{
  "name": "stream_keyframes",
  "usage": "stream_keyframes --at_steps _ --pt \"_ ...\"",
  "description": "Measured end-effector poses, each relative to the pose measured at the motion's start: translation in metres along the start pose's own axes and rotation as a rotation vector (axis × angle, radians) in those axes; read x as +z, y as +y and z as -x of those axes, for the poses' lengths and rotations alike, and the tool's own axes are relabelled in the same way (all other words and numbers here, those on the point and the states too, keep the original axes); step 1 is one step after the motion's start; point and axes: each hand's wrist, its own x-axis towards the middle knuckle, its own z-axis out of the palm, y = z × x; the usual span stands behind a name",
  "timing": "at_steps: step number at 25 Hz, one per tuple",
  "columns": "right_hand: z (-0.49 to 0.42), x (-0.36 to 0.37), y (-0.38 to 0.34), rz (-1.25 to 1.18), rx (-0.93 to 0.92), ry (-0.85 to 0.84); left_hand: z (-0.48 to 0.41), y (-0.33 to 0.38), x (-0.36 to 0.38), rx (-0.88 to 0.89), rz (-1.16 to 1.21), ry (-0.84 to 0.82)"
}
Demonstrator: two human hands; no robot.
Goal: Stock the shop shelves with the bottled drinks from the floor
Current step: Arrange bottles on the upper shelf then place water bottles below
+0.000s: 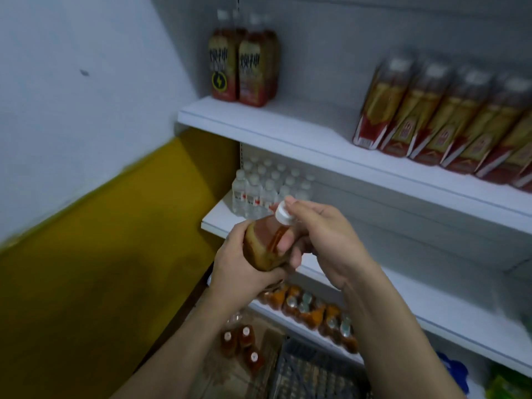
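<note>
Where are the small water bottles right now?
Head view: the water bottles stand at the left end of the middle shelf, just behind the cap of the held brown bottle.

Left hand (pixel 239 263) grips a tilted amber bottle (pixel 266 244); right hand (pixel 322 234) pinches its white cap (pixel 283 213); shelves (pixel 288 125) hold drinks
</note>
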Motion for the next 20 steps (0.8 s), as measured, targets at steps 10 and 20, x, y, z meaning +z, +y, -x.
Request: stream_keyframes --at_steps 10,20 --pt "-0.012 -0.027 -0.038 0.249 -0.414 0.052 -0.059 0.097 -0.045 0.209 0.358 0.075" --pt "-0.085 -0.04 -0.055 0.436 -0.339 -0.017 -0.142 0.104 -0.044 0.187 0.548 -0.218"
